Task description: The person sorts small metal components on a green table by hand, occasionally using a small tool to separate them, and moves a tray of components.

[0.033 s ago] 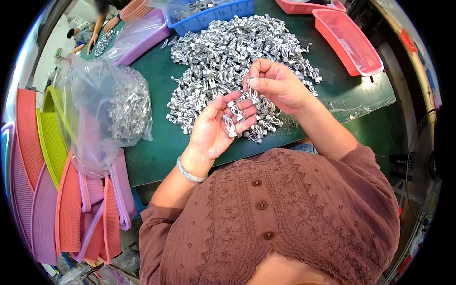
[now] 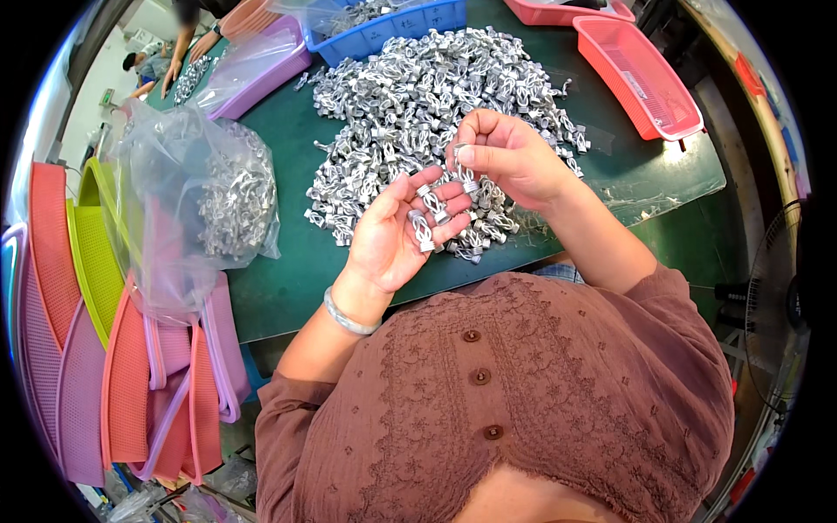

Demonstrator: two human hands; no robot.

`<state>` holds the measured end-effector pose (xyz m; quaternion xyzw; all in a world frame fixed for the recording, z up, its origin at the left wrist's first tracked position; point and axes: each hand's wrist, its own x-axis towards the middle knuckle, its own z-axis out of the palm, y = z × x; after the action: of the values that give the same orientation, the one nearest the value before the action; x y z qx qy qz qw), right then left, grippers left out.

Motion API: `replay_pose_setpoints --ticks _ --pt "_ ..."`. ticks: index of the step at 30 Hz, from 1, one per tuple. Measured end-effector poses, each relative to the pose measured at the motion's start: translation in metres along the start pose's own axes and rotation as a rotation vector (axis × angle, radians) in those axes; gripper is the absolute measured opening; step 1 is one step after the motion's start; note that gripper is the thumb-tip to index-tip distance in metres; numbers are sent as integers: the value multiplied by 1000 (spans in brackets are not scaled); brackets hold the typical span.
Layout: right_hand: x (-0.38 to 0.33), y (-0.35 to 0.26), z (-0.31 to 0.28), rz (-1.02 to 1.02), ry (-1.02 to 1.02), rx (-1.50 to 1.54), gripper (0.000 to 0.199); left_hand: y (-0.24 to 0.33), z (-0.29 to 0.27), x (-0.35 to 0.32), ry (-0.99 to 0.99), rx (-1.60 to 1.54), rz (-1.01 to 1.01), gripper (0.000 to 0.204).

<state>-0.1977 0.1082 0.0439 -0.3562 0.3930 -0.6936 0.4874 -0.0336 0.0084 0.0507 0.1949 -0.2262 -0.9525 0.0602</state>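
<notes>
A large heap of small looped cable pieces (image 2: 436,87), white loops with silver-grey ends, lies on the green table (image 2: 292,187). Over the heap's near edge, my left hand (image 2: 384,231) is palm up with its fingers slightly bent. A few of the cable pieces (image 2: 422,232) rest across those fingers. My right hand (image 2: 514,161) pinches one cable piece (image 2: 466,177) between thumb and forefinger, so it hangs down beside the left fingertips. The pinching fingers partly cover its upper end.
A clear plastic bag (image 2: 235,196) of similar pieces stands left of the heap. Behind are a blue basket (image 2: 392,30) and a purple basket (image 2: 261,74); a pink basket (image 2: 641,78) sits far right. Stacked baskets (image 2: 83,383) fill the left. Another person's hand (image 2: 172,74) shows far left.
</notes>
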Motion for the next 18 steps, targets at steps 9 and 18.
replay_pose_setpoints --ticks 9,18 --pt "-12 -4 19 -19 25 -301 13 -2 -8 2 -138 -87 -3 42" --pt "-11 -3 23 -243 21 -863 14 -2 2 -4 -57 -45 -10 43"
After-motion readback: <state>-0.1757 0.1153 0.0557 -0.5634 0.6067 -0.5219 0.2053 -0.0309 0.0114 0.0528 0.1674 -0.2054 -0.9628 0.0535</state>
